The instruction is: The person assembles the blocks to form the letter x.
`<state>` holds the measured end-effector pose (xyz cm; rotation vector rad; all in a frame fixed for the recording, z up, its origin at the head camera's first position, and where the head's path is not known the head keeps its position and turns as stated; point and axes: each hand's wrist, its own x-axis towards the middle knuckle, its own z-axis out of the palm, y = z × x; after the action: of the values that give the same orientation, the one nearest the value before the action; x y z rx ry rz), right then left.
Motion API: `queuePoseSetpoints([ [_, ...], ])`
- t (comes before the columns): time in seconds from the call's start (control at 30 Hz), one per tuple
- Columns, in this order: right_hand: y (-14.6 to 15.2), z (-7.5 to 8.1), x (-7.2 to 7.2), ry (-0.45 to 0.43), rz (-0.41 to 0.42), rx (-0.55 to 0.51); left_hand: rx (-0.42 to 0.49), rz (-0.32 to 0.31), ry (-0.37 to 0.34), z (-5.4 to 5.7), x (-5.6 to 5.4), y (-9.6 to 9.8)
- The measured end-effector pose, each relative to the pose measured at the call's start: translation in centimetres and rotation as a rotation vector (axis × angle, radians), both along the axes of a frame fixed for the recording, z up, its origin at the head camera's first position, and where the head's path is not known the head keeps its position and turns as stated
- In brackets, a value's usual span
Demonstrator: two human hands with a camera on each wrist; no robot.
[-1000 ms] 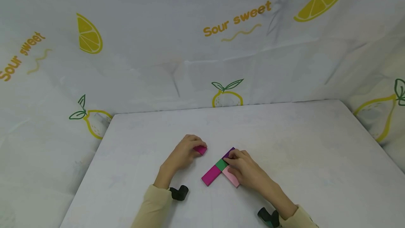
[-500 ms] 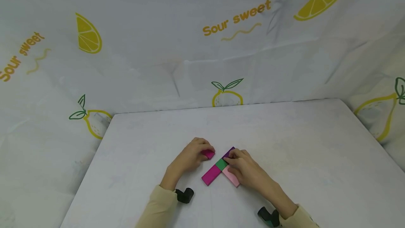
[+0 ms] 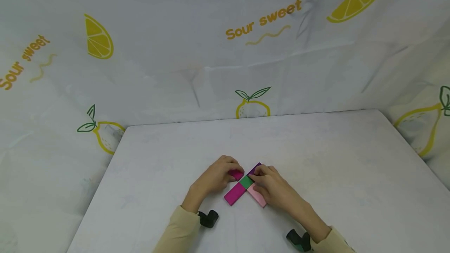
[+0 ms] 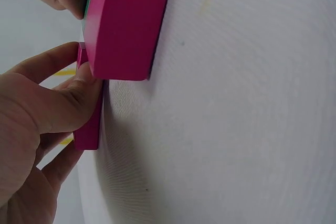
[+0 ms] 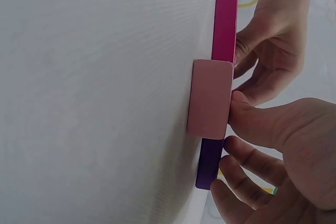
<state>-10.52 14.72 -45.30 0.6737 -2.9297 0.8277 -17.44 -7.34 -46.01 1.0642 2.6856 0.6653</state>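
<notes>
My left hand [image 3: 218, 174] pinches a magenta block [image 3: 236, 174] between thumb and fingers, close beside a green block [image 3: 246, 182]. In the left wrist view this held block [image 4: 89, 136] lies low by the white surface, overlapped by another magenta block [image 4: 126, 30]. That second magenta block [image 3: 234, 194], the green one and a purple block [image 3: 256, 166] form a slanting row. A pink block [image 3: 257, 196] branches off near the green one. My right hand [image 3: 277, 190] grips the purple block with curled fingers, its thumb at the pink block's edge [image 5: 211, 98].
The white tabletop [image 3: 334, 159] stretches around the blocks to a back edge. Behind it hangs a white cloth [image 3: 158, 42] with lemon prints and lettering. Black wrist mounts [image 3: 209, 219] sit at both sleeves, low over the table.
My left hand has moved right and slightly toward me, bringing its magenta block up to the green block. The right hand and the row of blocks have stayed in place.
</notes>
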Motion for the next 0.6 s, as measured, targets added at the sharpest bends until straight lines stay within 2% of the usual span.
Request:
queuePoseSetpoints([
  [0.6, -0.03, 0.02, 0.03, -0.010, -0.007, 0.001, -0.020, -0.025, -0.019, -0.06, 0.00, 0.40],
])
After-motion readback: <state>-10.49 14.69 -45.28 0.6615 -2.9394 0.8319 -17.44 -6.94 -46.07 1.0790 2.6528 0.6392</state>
